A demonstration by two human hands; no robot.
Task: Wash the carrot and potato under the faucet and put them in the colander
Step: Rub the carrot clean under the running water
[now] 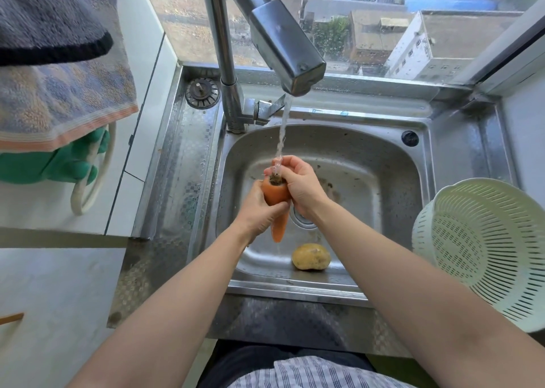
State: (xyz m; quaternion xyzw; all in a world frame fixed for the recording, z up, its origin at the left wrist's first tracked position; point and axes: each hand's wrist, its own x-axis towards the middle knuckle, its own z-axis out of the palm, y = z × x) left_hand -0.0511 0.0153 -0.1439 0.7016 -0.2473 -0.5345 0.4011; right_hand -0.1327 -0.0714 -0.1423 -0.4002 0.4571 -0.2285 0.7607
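the carrot (pixel 275 196) is bright orange with a dark brown-green crown. at six o'clock of it, the potato (pixel 310 256) is pale yellow-tan. the colander (pixel 477 240), at three o'clock, is pale mint-white, patterned with rows of slots. the sink (pixel 188 163) is silver steel, its rim embossed in small checks. at ten o'clock a towel (pixel 59 93) is mottled blue and tan with a peach border, above a green glove (pixel 44 163). the shirt (pixel 309 373) at six o'clock is white with dark stripes.

A steel sink unit (pixel 368 163) carries everything. A potato (pixel 310 256) lies in its basin, nearer the person than the faucet (pixel 233 101). A drain plug (pixel 202 92) sits just left of the faucet, and a white colander (pixel 483 249) rests well to its right.
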